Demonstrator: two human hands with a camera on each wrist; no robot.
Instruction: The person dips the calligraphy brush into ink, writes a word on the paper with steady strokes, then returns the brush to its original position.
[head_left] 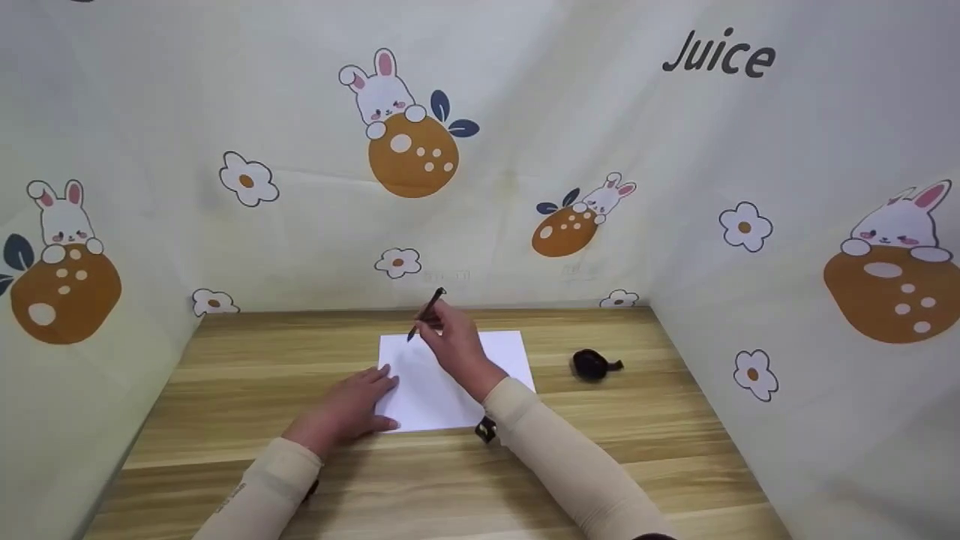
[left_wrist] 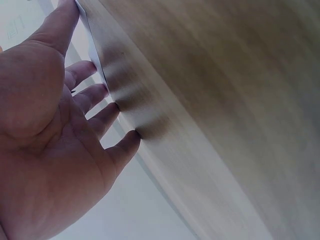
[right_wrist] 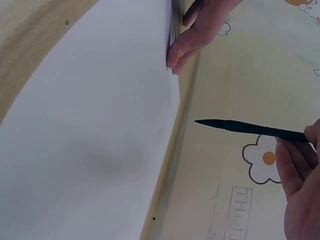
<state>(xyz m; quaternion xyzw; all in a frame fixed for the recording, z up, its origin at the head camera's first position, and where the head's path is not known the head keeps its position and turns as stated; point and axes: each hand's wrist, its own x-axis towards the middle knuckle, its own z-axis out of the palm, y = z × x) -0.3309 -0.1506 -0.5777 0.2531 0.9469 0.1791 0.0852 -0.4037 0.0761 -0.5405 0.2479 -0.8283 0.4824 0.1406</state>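
A white sheet of paper (head_left: 431, 394) lies on the wooden table. At its left edge my left hand (head_left: 346, 409) rests with fingers spread and fairly straight, fingertips and thumb touching the paper's side. In the left wrist view those fingertips (left_wrist: 131, 142) meet the surface. My right hand (head_left: 459, 346) pinches a dark writing brush (right_wrist: 245, 127) between thumb and fingers, over the upper part of the paper. The brush slants, its pointed dark tip (right_wrist: 207, 122) down to the left. From the right wrist view the tip appears raised off the paper.
A small black round dish (head_left: 590, 365) with a short stub on its right side stands to the right of the paper. Cloth walls (head_left: 300, 247) printed with rabbits, oranges and flowers enclose the wooden table (head_left: 277, 352) at the back and both sides.
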